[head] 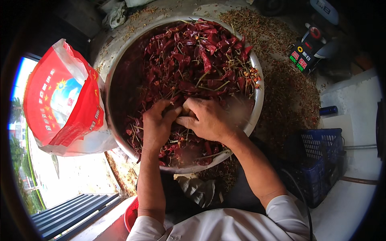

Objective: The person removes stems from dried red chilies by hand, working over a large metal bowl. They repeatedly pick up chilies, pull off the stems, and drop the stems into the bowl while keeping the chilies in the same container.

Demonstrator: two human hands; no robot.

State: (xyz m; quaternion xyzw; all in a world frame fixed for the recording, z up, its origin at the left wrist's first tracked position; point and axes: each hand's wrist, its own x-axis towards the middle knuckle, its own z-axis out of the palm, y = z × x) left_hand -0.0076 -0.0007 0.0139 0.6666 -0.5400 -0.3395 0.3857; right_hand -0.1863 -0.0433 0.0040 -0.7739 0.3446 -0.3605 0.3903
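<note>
A wide metal basin [258,104] in front of me holds a heap of dried red chili peppers [193,57], many with pale stems attached. Over the near middle of the heap, my left hand [157,122] and my right hand [208,119] come together with curled fingers. The left thumb meets the right hand's fingertips. Red peppers lie right around and beneath both hands. Whatever may be pinched between the fingers is hidden.
Against the basin's left side stands a red and white printed plastic sack [69,105]. Loose stems and debris [280,81] cover the floor at right. A blue plastic crate [319,162] sits at lower right, and a red plastic container [131,212] is partly visible near my left arm.
</note>
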